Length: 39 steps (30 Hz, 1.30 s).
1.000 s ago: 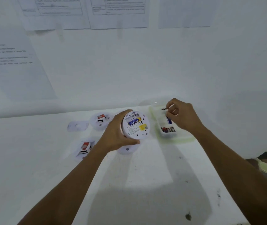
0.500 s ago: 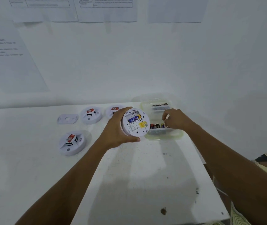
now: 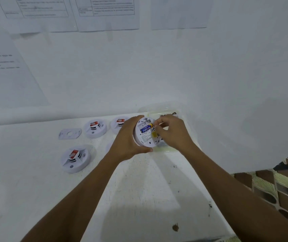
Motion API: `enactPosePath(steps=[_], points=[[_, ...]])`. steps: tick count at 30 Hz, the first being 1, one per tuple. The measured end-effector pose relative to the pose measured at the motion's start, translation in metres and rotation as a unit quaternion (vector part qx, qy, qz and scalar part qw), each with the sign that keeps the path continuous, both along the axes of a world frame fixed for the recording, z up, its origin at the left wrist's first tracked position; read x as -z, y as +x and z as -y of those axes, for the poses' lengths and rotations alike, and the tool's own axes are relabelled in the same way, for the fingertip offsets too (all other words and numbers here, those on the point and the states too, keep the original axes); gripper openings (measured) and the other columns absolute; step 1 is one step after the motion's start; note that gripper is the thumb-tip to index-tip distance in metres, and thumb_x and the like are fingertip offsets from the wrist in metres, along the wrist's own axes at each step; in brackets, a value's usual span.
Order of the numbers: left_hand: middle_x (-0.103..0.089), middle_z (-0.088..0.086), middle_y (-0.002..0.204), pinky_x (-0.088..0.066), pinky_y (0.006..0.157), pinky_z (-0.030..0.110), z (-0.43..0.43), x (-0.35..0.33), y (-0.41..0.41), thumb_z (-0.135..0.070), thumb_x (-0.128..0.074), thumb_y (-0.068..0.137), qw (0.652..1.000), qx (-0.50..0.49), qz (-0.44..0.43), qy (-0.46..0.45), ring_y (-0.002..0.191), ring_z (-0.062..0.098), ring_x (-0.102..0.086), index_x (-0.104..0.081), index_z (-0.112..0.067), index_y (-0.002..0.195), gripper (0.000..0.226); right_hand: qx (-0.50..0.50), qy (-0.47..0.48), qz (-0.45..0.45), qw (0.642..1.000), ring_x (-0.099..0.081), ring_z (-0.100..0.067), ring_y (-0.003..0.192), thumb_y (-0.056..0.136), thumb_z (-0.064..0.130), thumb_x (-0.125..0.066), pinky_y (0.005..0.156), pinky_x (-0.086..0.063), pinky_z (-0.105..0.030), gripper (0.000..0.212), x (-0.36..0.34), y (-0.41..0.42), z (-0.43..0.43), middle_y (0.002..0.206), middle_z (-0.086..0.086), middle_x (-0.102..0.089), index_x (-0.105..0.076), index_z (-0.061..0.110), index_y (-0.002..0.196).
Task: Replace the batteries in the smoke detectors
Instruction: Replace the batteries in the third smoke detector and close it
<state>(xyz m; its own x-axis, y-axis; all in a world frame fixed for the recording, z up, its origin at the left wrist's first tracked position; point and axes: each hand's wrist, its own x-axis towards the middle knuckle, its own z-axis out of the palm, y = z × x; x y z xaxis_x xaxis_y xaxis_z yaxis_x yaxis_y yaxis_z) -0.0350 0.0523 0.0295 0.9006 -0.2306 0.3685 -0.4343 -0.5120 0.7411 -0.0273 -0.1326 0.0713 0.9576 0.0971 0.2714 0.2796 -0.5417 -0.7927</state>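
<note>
My left hand [image 3: 128,138] wraps the round white plastic smoke detector [image 3: 146,138], its back toward me. From its 3 o'clock my right hand [image 3: 173,133] curls its fingertips at the blue cylindrical battery [image 3: 145,128] seated inside. I cannot tell whether they pinch it. The clear plastic container [image 3: 167,109] sits at 1 o'clock.

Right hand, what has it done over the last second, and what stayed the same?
The right hand left the clear battery box and moved left to the smoke detector, its fingertips now at the blue battery in its compartment; whether they pinch anything is unclear. The left hand holds that detector as before; the three other detectors stay on the table.
</note>
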Motion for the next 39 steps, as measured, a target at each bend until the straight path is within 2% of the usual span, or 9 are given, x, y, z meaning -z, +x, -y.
enactPosePath(steps=[7,10,14,20,24,28,31,33,39], points=[[-0.047,-0.017,0.130,-0.032,0.104,0.019,-0.001,0.001,0.000,-0.057,-0.082,0.054,0.999,-0.012,0.018,0.034,0.121,0.007,-0.047,-0.035,-0.045,0.130,0.090,0.064,0.105,-0.100,0.987,-0.067,-0.018,0.084,0.086,0.013,-0.061,0.065,-0.052,-0.028,0.010,0.000,-0.006,-0.023,0.093,-0.002,-0.071,-0.070,0.016,0.085],[-0.047,-0.015,0.131,-0.026,0.101,0.011,-0.002,0.005,0.001,-0.054,-0.084,0.056,0.999,-0.021,0.018,0.042,0.120,0.003,-0.043,-0.037,-0.038,0.134,0.092,0.069,0.138,-0.119,0.981,-0.068,-0.016,0.085,0.087,0.016,-0.061,0.064,-0.051,-0.025,0.009,0.000,-0.007,-0.025,0.090,0.000,-0.073,-0.070,0.016,0.085],[-0.049,-0.007,0.138,-0.030,0.109,0.024,-0.008,0.011,0.004,-0.045,-0.087,0.061,0.999,-0.027,0.008,0.041,0.124,0.005,-0.043,-0.038,-0.032,0.138,0.093,0.084,0.160,-0.102,0.978,-0.069,-0.015,0.083,0.087,0.019,-0.066,0.068,-0.053,-0.021,0.008,0.003,-0.008,-0.025,0.087,0.000,-0.072,-0.067,0.016,0.080],[-0.047,-0.011,0.132,-0.032,0.107,0.024,0.008,0.001,0.000,-0.068,-0.068,0.056,0.998,0.006,-0.007,0.064,0.120,0.004,-0.043,-0.032,-0.041,0.129,0.086,0.058,0.133,0.046,0.988,-0.062,-0.002,0.071,0.081,0.010,-0.074,0.065,-0.046,-0.010,0.011,-0.002,-0.011,-0.028,0.076,0.009,-0.065,-0.063,0.012,0.079],[-0.050,-0.009,0.134,-0.040,0.108,0.035,-0.005,0.006,0.002,-0.055,-0.085,0.054,1.000,-0.005,0.024,0.019,0.123,0.006,-0.046,-0.039,-0.031,0.135,0.095,0.042,0.145,0.026,0.988,-0.066,-0.007,0.073,0.080,0.007,-0.075,0.070,-0.053,-0.016,0.011,-0.012,0.012,0.010,0.081,0.000,-0.072,-0.067,0.014,0.082],[-0.050,-0.005,0.132,-0.039,0.105,0.035,-0.013,-0.001,-0.001,-0.041,-0.089,0.052,0.999,0.000,0.032,0.012,0.121,0.004,-0.043,-0.043,-0.021,0.134,0.096,0.060,-0.056,-0.020,0.996,-0.064,-0.012,0.070,0.078,0.007,-0.074,0.061,-0.043,-0.004,0.010,0.000,0.049,0.055,0.078,-0.001,-0.069,-0.067,0.014,0.080],[-0.051,-0.005,0.131,-0.039,0.105,0.034,-0.009,-0.002,-0.001,-0.041,-0.089,0.052,0.999,0.002,0.029,0.016,0.121,0.000,-0.041,-0.043,-0.019,0.134,0.097,-0.006,-0.198,-0.081,0.977,-0.062,-0.010,0.068,0.077,0.009,-0.076,0.063,-0.048,-0.011,0.012,0.014,0.066,0.059,0.081,-0.001,-0.069,-0.066,0.016,0.078],[-0.050,-0.004,0.133,-0.037,0.105,0.034,-0.007,-0.001,0.001,-0.042,-0.089,0.052,0.999,0.002,0.027,0.029,0.121,0.004,-0.042,-0.043,-0.019,0.135,0.098,-0.032,-0.254,-0.099,0.962,-0.063,-0.013,0.074,0.079,0.010,-0.074,0.070,-0.050,-0.023,0.013,0.020,0.071,0.054,0.077,0.003,-0.066,-0.065,0.018,0.077],[-0.050,-0.009,0.129,-0.034,0.104,0.032,-0.012,0.004,0.013,-0.046,-0.088,0.051,0.998,0.001,0.021,0.053,0.121,0.007,-0.041,-0.043,-0.025,0.133,0.096,-0.031,-0.339,-0.114,0.933,-0.058,-0.013,0.082,0.083,0.014,-0.072,0.074,-0.042,-0.025,0.011,0.038,0.080,0.051,0.089,0.002,-0.068,-0.064,0.020,0.078]])
